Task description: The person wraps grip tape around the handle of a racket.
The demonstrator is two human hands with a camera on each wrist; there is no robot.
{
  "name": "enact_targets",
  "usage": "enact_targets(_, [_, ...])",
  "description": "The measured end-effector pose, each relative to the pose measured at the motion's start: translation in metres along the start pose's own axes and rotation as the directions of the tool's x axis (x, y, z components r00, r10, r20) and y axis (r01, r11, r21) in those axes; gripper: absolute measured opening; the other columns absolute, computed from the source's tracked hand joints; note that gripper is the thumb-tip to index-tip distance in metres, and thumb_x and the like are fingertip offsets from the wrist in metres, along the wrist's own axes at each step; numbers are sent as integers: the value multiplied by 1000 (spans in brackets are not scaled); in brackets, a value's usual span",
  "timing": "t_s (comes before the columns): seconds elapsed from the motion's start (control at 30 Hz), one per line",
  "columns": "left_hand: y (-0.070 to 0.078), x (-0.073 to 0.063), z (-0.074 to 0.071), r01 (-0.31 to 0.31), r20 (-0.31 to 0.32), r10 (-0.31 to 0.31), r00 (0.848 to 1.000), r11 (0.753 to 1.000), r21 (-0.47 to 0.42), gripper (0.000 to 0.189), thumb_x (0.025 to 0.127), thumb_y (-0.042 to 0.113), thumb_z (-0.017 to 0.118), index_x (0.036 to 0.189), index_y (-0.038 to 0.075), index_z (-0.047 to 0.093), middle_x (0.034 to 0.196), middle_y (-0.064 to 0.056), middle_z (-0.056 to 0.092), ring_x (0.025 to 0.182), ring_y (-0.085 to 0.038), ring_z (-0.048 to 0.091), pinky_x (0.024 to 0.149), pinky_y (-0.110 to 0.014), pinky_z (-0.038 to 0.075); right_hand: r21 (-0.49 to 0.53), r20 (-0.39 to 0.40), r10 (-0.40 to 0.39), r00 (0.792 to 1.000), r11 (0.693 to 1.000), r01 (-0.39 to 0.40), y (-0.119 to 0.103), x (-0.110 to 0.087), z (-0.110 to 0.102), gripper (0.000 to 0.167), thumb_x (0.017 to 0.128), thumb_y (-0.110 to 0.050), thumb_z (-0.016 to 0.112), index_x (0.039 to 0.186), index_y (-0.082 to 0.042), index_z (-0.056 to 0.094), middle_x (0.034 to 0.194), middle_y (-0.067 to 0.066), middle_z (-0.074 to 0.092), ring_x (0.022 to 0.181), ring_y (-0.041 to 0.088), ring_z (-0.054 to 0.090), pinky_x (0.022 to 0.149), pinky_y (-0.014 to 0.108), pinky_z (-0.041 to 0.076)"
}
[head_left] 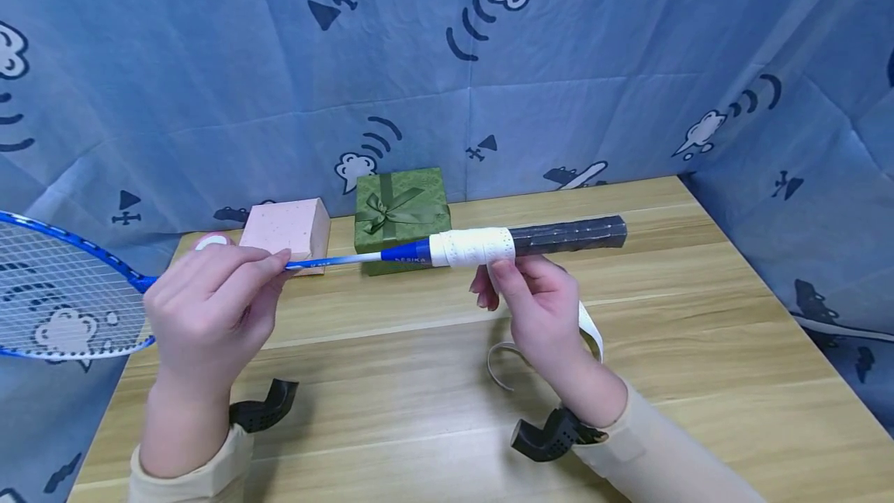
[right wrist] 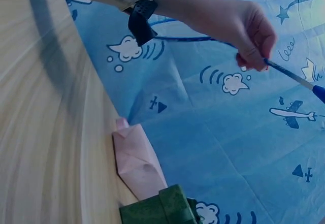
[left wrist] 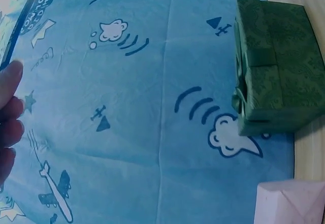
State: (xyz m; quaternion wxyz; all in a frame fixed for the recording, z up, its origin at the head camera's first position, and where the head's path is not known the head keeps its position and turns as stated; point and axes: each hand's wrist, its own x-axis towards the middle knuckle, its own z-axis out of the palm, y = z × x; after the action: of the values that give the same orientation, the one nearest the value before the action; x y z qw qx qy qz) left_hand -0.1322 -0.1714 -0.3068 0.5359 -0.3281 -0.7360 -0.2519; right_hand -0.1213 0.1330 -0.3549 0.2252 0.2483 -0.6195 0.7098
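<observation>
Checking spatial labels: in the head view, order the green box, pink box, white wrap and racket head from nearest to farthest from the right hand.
1. White wrap: touched by the right hand.
2. Green box: behind, left of that hand.
3. Pink box: left of the green box.
4. Racket head: far left, past the left hand.

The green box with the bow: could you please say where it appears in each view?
Head: the green box, just left of centre, partly behind the racket.
Left wrist: upper right.
Right wrist: bottom edge, near the middle, cut off.
Shared landmark: the pink box.
</observation>
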Motion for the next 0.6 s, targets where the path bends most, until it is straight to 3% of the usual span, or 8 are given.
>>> enact_targets(0.07, [3,1,2,7,-45,-7,999,1000,-1,9,75,-8,78,76,1,77,67,-11,69,49,-32,53,52,-42,40,-6,-9,13,1000,1000,-13,0,0,0,27,106,-7,57,91,14,62,76,4,67,59,14,59,53,24,50])
enact_targets(0.17, [4,1,0,12,-23,-13,1000,999,-38,10,74,-9,77,77,0,77,68,-10,71,51,-30,58,54,-40,42,-10,-18,24,1000,1000,-24,-1,0,0,19,103,2,55,91,15,62,76,3,66,58,14,58,53,23,49])
enact_targets(0.27, [3,0,-2,10,9,-9,1000,998,-56,6,84,0,75,77,0,77,69,-9,72,53,-28,61,55,-40,43,6,-17,15,1000,1000,-15,-1,-1,-1,14,100,7,54,92,17,61,76,2,67,58,14,58,52,23,49])
enact_targets(0.4, [-1,-1,-3,-10,52,12,999,999,-49,29,99,19,68,77,1,75,69,-7,71,52,-24,59,53,-40,44,44,3,-10,1000,999,10,0,0,-1,19,102,1,58,94,18,60,77,3,67,59,14,59,52,24,49])
enact_targets(0.6, [-4,-1,-8,5,142,3,990,998,-58,34,102,28,64,84,1,76,67,-4,68,51,-15,51,50,-31,41,116,26,-34,999,993,31,2,0,-1,24,104,-19,64,110,4,68,81,5,69,58,15,60,50,27,51])
